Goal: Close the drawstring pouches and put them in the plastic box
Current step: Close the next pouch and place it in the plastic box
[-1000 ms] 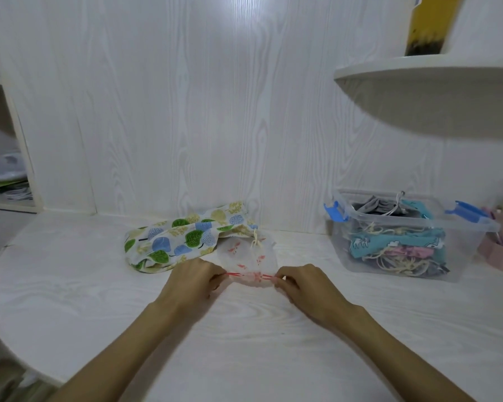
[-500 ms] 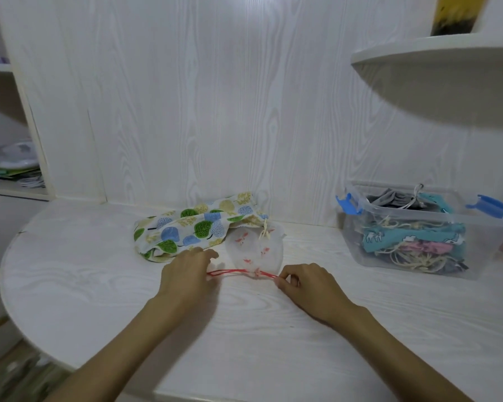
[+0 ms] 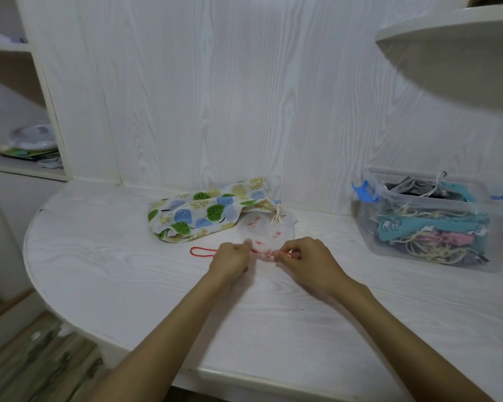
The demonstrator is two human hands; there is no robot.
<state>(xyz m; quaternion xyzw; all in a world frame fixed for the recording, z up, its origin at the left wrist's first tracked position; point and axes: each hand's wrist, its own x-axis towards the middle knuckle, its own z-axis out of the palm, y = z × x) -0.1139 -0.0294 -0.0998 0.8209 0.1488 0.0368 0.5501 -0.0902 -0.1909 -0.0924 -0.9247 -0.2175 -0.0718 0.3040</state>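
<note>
**Cinching the little white pouch**

White woodgrain desk (image 3: 128,274) against a matching wall, only the head view to go on. Left hand (image 3: 231,258) and right hand (image 3: 305,261) each pinch the red drawstring (image 3: 201,252) at the mouth of the small white pouch (image 3: 263,230), probably so opposite pulls gather it shut. It lies flat on the desk, touching the leaf-print pouch (image 3: 204,213) behind. Plastic box (image 3: 430,250) sits well apart on the right, lid off, already holding pouches.

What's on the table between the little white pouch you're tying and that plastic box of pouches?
Nothing: in the head view, only bare white tabletop lies between the white pouch and the plastic box.
</note>
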